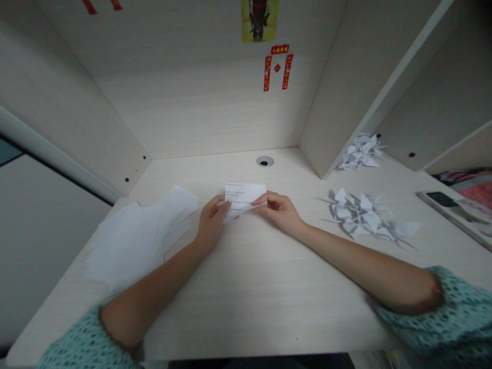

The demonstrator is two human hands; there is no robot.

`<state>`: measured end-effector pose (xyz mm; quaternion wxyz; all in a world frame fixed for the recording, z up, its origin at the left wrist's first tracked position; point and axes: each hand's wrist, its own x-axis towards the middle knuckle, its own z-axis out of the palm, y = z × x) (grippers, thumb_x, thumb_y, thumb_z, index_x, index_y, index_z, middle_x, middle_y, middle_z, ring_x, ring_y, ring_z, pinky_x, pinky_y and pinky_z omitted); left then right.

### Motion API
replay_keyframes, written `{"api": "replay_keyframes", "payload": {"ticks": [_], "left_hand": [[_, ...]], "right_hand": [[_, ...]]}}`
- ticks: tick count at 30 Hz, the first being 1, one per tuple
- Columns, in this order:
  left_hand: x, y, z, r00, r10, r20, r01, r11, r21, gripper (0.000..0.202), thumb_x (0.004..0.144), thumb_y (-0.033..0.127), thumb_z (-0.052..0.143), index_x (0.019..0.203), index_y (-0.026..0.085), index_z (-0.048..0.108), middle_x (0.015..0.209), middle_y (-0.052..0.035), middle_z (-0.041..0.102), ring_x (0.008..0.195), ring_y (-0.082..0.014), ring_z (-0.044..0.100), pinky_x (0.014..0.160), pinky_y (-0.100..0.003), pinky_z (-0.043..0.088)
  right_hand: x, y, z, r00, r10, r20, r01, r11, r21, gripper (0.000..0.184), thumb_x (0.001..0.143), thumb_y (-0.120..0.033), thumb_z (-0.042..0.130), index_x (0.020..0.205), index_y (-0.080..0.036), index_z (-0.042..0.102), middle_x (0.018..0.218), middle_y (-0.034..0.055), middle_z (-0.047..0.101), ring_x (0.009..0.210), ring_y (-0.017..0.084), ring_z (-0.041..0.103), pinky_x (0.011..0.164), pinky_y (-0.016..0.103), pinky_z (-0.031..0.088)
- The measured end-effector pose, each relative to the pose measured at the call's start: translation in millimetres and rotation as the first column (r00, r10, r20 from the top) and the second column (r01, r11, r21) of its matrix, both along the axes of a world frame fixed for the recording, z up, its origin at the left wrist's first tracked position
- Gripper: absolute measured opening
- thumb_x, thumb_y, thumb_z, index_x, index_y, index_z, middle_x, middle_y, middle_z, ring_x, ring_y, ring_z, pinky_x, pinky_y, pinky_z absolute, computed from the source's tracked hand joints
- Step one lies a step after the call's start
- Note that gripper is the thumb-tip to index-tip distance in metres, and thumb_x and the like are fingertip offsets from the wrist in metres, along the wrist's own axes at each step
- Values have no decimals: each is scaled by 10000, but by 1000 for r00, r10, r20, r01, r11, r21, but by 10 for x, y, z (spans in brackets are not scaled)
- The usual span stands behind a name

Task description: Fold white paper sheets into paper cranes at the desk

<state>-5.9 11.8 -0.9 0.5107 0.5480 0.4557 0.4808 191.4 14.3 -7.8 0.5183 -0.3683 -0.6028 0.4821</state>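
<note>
A small white sheet of paper [244,196] with faint printed lines is held up just above the pale wooden desk [246,287], partly folded along its lower edge. My left hand [210,223] pinches its left edge with closed fingers. My right hand [280,210] pinches the right edge the same way. Both forearms stretch out from teal knitted sleeves.
A loose stack of white sheets [140,236] lies at the left. Several folded paper cranes [363,214] sit at the right, with another heap [361,152] in the side shelf. A phone [442,199] rests at the far right, and a cable hole [265,161] is at the back.
</note>
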Motion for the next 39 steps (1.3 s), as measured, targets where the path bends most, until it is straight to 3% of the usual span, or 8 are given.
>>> {"api": "replay_keyframes", "payload": {"ticks": [3,6,10,13,18,24,31,39], "left_hand": [[3,-16,15,999,17,-37,-15,998,58,353,876,472,483,942,163,640,945,-55,726,720,-155,655,688,-272,485],[9,-54,41,997,15,-79,-7,995,99,482,907,545,362,1070,168,613,979,-82,722,762,-173,676,718,-297,480],[41,-118,90,987,20,-157,8,984,175,690,725,478,701,1298,193,445,1000,-85,713,939,-214,665,909,-363,456],[70,-151,121,981,42,-189,2,974,225,872,656,369,788,1381,230,324,1042,-71,699,960,-214,660,926,-383,460],[93,-151,110,978,134,-161,-83,953,290,508,679,357,768,1125,209,575,1038,-59,665,939,-197,633,804,-303,495],[122,-153,106,993,116,-19,-112,982,153,680,680,333,767,1267,231,440,797,9,667,669,-129,616,612,-227,478],[99,-113,93,977,151,-153,-134,984,115,295,698,399,727,867,176,631,732,15,624,642,-113,560,596,-217,443],[97,-108,55,979,115,-171,-104,992,70,321,698,419,722,893,174,647,754,5,651,657,-122,570,581,-215,422]], "right_hand": [[-5,17,7,993,-112,-23,109,990,-92,299,709,-471,697,661,-184,626,686,14,622,683,162,539,675,299,434],[4,39,5,990,-141,-28,138,986,-88,342,736,-489,670,638,-168,606,648,3,600,642,140,517,640,274,408],[5,28,24,991,-128,-50,125,990,-65,310,752,-463,667,667,-167,628,656,2,617,646,139,535,641,265,413],[-11,-20,46,994,-100,-35,98,993,-58,274,737,-449,685,720,-176,670,707,9,666,675,156,576,665,278,442],[-28,-79,37,999,-28,28,29,999,-33,253,752,-410,686,861,-184,722,859,38,723,760,190,628,721,314,472],[-19,-67,13,998,-45,42,46,999,-21,199,735,-386,709,760,-189,716,788,30,712,710,181,625,679,307,466],[-46,-65,-13,995,-95,-1,95,995,-18,214,693,-370,750,717,-194,630,749,20,694,681,155,619,678,293,469],[-78,-66,48,973,-130,-192,100,982,-163,541,609,-356,808,1005,-248,455,711,-21,718,571,124,602,568,243,432]]}}
